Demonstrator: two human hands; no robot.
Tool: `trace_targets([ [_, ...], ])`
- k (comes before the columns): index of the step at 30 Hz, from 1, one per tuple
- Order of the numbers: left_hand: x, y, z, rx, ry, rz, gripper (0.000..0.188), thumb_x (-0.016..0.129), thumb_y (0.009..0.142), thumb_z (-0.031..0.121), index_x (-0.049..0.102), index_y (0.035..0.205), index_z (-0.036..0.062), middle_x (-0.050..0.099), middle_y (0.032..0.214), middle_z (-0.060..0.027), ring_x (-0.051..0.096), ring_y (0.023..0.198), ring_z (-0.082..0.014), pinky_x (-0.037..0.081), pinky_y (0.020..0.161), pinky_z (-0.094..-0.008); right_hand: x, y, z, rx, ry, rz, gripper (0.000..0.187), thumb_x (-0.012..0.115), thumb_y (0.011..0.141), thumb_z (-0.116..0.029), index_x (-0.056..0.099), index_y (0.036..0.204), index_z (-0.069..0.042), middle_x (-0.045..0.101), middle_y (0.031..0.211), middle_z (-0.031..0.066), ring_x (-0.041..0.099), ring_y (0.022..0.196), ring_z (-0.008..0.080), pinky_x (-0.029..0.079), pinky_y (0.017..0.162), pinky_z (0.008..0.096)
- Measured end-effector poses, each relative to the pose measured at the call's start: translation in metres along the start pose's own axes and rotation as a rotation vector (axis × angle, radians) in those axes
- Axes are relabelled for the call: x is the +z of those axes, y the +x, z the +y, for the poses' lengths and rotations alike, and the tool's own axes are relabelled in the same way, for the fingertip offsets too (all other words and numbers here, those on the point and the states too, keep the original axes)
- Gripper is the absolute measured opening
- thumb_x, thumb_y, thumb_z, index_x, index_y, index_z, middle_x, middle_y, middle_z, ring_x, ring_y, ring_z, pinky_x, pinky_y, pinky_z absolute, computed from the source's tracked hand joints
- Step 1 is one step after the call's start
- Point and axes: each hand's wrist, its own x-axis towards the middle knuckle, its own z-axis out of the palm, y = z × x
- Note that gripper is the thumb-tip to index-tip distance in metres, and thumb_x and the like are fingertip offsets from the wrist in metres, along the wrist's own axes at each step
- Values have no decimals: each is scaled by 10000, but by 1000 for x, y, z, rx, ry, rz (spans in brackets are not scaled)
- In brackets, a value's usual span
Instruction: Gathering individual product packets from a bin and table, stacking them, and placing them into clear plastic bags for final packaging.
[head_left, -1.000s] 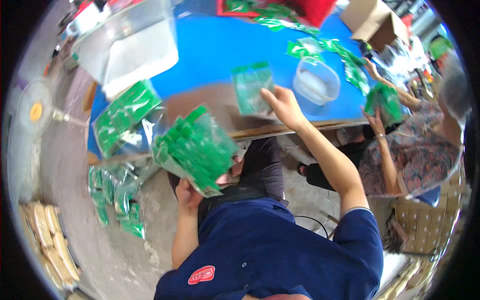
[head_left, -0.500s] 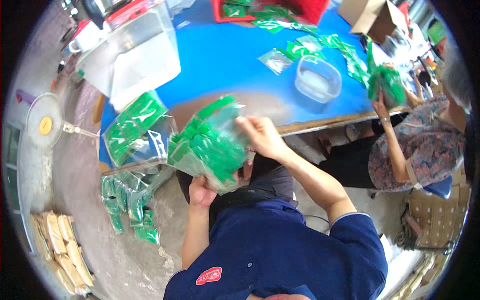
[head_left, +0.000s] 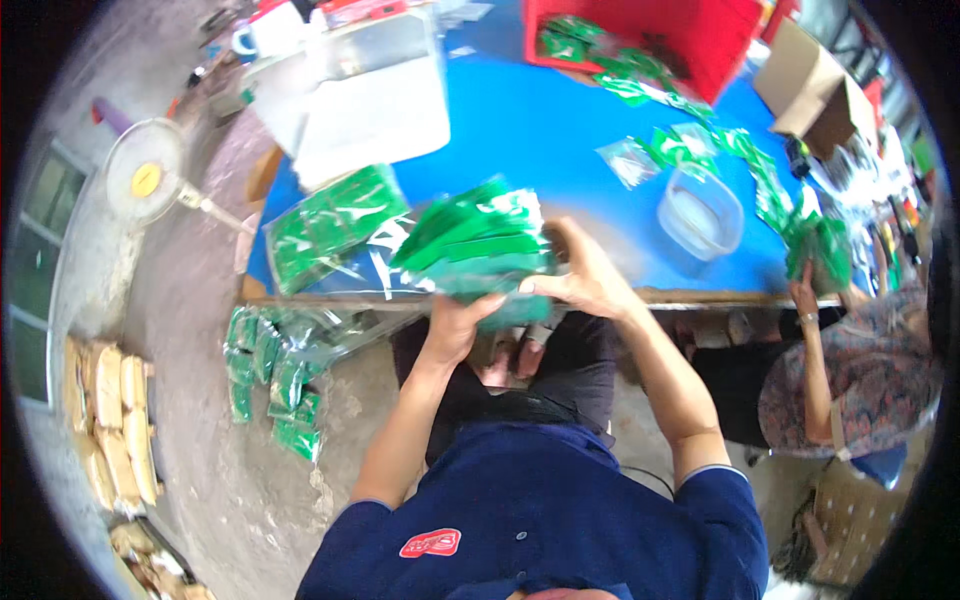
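- Right hand (head_left: 592, 278) has moved in since a second ago; its grip and left hand's (head_left: 457, 325) clamp a fanned bundle of green-and-clear plastic packets (head_left: 475, 238) above the blue surface's (head_left: 530, 120) near edge.
- Rectangular red plastic bin (head_left: 708, 45): green packets (head_left: 568, 40) inside.

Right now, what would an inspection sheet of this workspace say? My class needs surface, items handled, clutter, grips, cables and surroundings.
Surface: blue tabletop with a brownish near edge.
Items handled: bundle of green packets, blurred.
Clutter: red bin, loose green packets, clear tub, whitish translucent bin, cardboard box.
Grips: left grip holds the bundle from below; right grip is at its right side, exact contact blurred.
Cables: thin dark cable by the person's right side; ends not visible.
Surroundings: fan at left; co-worker at right, holding green packaging.
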Motion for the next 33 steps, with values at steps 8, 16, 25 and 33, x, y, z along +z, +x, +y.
trace_targets([
  [8, -27, 83, 7, 198, 487, -286, 1014, 867, 739, 62, 225, 1524, 44, 469, 1416, -119, 499, 1290, -240, 414, 1099, -400, 21, 30, 54, -65, -44, 44, 1025, 924, 694, -285, 280, 1451, -35, 583, 1274, 259, 557, 1269, 357, 446, 1065, 429],
  [16, -17, 79, -1, 180, 385, -221, 1192, 842, 750, 12, 33, 1614, 154, 452, 1454, -111, 487, 1327, -265, 445, 1095, -430, 26, 27, 50, -108, 69, 103, 956, 893, 715, -235, 304, 1446, -53, 560, 1335, 256, 556, 1269, 398, 462, 1042, 464],
  [25, -12, 86, 11, 225, 353, -287, 1324, 880, 703, -2, -70, 1612, 149, 312, 1569, -140, 416, 1388, -259, 405, 1125, -413, 28, 45, 53, -30, 246, 68, 1096, 947, 618, -275, 307, 1474, -37, 446, 1452, 273, 478, 1357, 366, 422, 1091, 436],
  [33, 0, 76, 23, 200, 210, -257, 1336, 859, 718, -33, -112, 1610, 182, 422, 1498, -133, 439, 1366, -260, 415, 1109, -404, 18, 43, 44, 66, 181, -31, 1189, 945, 621, -314, 214, 1522, -53, 392, 1495, 251, 400, 1413, 391, 371, 1160, 457],
])
